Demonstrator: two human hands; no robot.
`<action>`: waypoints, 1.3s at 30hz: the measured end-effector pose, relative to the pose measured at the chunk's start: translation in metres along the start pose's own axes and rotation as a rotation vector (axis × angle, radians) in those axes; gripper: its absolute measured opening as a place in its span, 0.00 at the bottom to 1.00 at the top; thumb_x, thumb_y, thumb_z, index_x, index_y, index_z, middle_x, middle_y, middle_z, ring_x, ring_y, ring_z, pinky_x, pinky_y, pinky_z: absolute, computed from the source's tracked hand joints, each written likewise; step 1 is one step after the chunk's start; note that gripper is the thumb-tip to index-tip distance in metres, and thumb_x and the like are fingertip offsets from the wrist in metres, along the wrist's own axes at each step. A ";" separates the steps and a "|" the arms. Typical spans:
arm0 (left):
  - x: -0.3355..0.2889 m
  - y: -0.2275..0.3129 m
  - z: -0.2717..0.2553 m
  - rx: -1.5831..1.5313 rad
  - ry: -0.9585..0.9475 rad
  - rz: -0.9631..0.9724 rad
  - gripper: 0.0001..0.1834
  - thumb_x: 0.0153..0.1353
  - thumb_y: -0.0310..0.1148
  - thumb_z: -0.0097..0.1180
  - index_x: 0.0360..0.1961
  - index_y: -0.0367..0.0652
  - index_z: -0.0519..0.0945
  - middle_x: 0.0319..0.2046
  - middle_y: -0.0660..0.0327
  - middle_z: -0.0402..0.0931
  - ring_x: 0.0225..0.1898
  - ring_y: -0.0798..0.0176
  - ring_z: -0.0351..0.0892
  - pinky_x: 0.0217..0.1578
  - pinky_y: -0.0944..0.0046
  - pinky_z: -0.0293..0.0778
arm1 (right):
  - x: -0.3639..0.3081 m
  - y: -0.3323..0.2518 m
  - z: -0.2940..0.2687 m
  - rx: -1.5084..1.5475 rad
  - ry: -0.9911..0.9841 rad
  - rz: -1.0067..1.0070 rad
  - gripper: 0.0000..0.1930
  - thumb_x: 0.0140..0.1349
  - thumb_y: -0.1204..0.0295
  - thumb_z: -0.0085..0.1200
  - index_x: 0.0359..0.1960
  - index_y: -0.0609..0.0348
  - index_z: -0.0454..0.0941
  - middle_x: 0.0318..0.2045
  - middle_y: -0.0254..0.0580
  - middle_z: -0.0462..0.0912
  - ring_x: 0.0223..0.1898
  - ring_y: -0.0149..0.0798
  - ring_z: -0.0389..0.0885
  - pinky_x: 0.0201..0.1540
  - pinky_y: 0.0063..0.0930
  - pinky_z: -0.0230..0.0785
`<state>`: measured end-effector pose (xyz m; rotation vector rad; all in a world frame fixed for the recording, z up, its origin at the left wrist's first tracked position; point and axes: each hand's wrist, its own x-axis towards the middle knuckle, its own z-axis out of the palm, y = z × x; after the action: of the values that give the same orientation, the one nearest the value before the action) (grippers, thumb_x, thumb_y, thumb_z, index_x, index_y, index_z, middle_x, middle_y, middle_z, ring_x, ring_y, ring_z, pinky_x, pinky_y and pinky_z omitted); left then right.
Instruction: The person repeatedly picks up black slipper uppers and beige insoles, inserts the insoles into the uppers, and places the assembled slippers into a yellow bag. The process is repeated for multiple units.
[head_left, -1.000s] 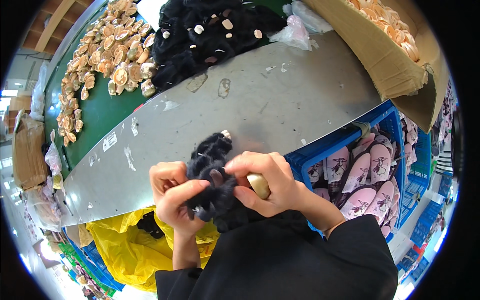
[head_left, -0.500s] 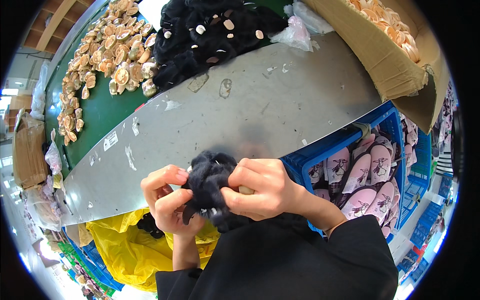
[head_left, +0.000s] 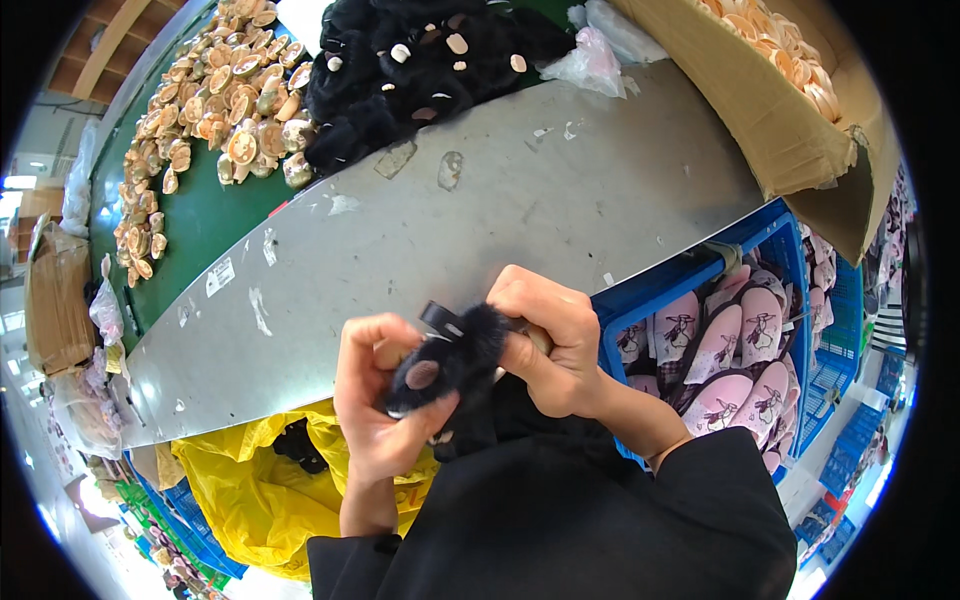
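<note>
Fur piece [head_left: 476, 342], black, is over the counter's [head_left: 560, 190] near edge, pinched by the fingers of left hand [head_left: 375, 425] and right hand [head_left: 562, 350]; handling looks unfinished, with a black fur pile [head_left: 400, 85] along the far edge.

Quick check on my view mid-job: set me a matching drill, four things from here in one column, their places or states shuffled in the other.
Things:
1. Black furry piece
2. Yellow bag
3. Pink slippers
4. Cardboard box

Places or states:
A. Inside the blue crate
B. Upper right of the view, with a ragged edge
C. Held between the left hand and right hand
D. Crumpled, lower left of the view

Pairs: 1-C, 2-D, 3-A, 4-B
</note>
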<state>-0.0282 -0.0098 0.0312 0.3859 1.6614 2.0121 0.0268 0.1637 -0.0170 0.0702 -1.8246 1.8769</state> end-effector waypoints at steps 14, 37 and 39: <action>-0.011 -0.034 -0.010 -0.361 0.026 -0.203 0.37 0.53 0.45 0.77 0.55 0.28 0.77 0.48 0.56 0.82 0.47 0.65 0.82 0.49 0.66 0.77 | 0.007 -0.008 0.002 0.135 -0.047 0.421 0.17 0.73 0.65 0.55 0.28 0.64 0.71 0.21 0.36 0.64 0.25 0.25 0.59 0.27 0.26 0.56; -0.012 -0.023 0.020 -0.261 0.280 -0.147 0.36 0.60 0.35 0.67 0.65 0.30 0.68 0.63 0.44 0.74 0.59 0.52 0.78 0.62 0.54 0.73 | 0.004 -0.005 -0.001 0.035 -0.240 0.251 0.12 0.66 0.68 0.60 0.32 0.66 0.75 0.27 0.47 0.74 0.27 0.44 0.74 0.32 0.32 0.66; -0.015 -0.025 0.017 -0.325 0.263 -0.161 0.38 0.58 0.38 0.68 0.66 0.32 0.68 0.65 0.45 0.71 0.63 0.51 0.75 0.64 0.52 0.72 | 0.005 -0.005 0.001 0.024 -0.189 0.215 0.10 0.66 0.71 0.59 0.31 0.66 0.75 0.27 0.47 0.74 0.27 0.42 0.74 0.31 0.32 0.66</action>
<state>-0.0023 -0.0006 0.0123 -0.1288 1.4178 2.2299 0.0247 0.1643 -0.0101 0.0641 -2.0040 2.1017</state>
